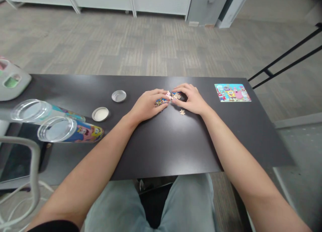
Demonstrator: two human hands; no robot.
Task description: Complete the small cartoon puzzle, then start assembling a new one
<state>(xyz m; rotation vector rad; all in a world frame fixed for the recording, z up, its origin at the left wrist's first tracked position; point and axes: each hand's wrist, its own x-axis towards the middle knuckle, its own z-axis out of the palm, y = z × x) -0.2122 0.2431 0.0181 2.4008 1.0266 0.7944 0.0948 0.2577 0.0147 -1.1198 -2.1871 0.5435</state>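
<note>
A small heap of jigsaw puzzle pieces (pixel 173 96) lies on the dark table between my two hands, some with coloured sides up and some plain. My left hand (pixel 150 103) curves around the heap from the left, thumb and fingers closed in on the pieces. From the right, my right hand (pixel 190 98) cups the other side of it, thumb and fingertips against the pieces. The fingers partly hide the heap. One loose puzzle piece (pixel 182 112), plain side up, lies just below my right hand.
A cartoon picture card (pixel 232 93) lies at the right of the table (pixel 163 151). On the left are a metal lid (pixel 119 96), a white-lined lid (pixel 100 114), two clear-ended cartoon tubes (pixel 89 132) lying down, and a white plastic container (pixel 15 79). Black rails (pixel 284 67) stand at the right.
</note>
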